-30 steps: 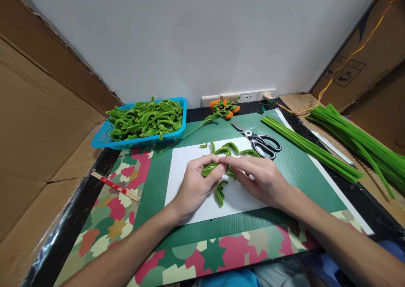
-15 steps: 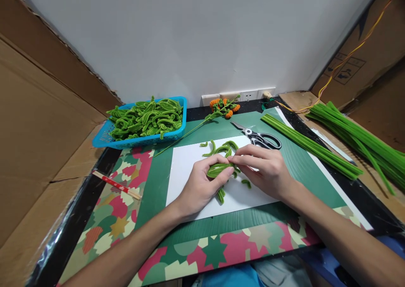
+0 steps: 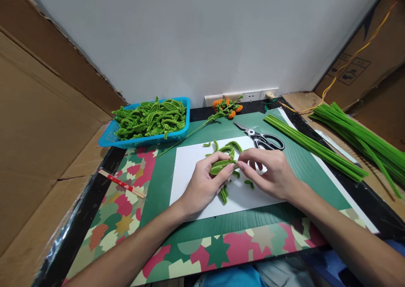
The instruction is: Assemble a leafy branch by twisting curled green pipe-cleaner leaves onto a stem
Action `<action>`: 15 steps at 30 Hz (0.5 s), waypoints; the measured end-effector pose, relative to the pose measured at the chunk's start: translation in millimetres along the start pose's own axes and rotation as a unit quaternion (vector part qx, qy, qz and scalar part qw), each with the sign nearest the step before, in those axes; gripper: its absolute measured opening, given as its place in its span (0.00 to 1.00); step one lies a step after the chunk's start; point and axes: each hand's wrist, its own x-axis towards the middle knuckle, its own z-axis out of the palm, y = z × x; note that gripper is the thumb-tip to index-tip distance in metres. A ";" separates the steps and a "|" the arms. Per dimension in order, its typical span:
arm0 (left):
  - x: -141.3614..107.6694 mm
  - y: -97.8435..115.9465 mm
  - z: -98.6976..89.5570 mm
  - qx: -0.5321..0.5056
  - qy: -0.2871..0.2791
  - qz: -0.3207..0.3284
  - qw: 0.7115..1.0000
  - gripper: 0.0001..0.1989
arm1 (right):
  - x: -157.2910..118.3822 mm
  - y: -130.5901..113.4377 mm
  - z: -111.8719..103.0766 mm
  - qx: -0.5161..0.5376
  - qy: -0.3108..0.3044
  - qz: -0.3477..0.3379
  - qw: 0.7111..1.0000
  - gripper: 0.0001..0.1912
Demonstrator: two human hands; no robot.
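Observation:
My left hand (image 3: 202, 185) is closed around a fuzzy green pipe-cleaner leaf (image 3: 219, 166), gripped between thumb and fingers above a white sheet (image 3: 186, 169). Close by on the right, my right hand (image 3: 274, 173) has its thumb and index finger drawn together at the leaf's end. Whatever lies between those two fingertips is too small to make out. Curled green pipe-cleaner pieces (image 3: 234, 144) lie behind the hands. A short curved piece (image 3: 249, 183) rests under my right hand, and more strips (image 3: 223, 194) show below my left hand.
A blue basket (image 3: 106, 138) heaped with green pipe-cleaner leaves (image 3: 148, 120) stands back left. Beyond the sheet lie an orange-flowered stem (image 3: 228, 108) and scissors (image 3: 261, 137). Green pipe cleaners (image 3: 313, 148) lie right, with a larger bundle (image 3: 357, 137) farther out. Wrapped chopsticks (image 3: 122, 183) lie left.
My right hand has drawn slightly right, and its fingertips have come away from my left fingers. The left hand keeps its hold on the leaf. The whole view has shifted a little.

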 end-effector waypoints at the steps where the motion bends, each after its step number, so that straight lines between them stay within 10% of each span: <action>1: 0.0 -0.3 -0.2 -0.003 0.000 0.002 1.000 0.13 | 0.2 -0.6 0.0 0.005 -0.015 0.003 1.000 0.09; 15: 0.2 5.2 -0.1 0.001 -0.015 -0.009 1.000 0.15 | 2.5 -4.7 2.6 -0.013 0.052 -0.029 0.998 0.11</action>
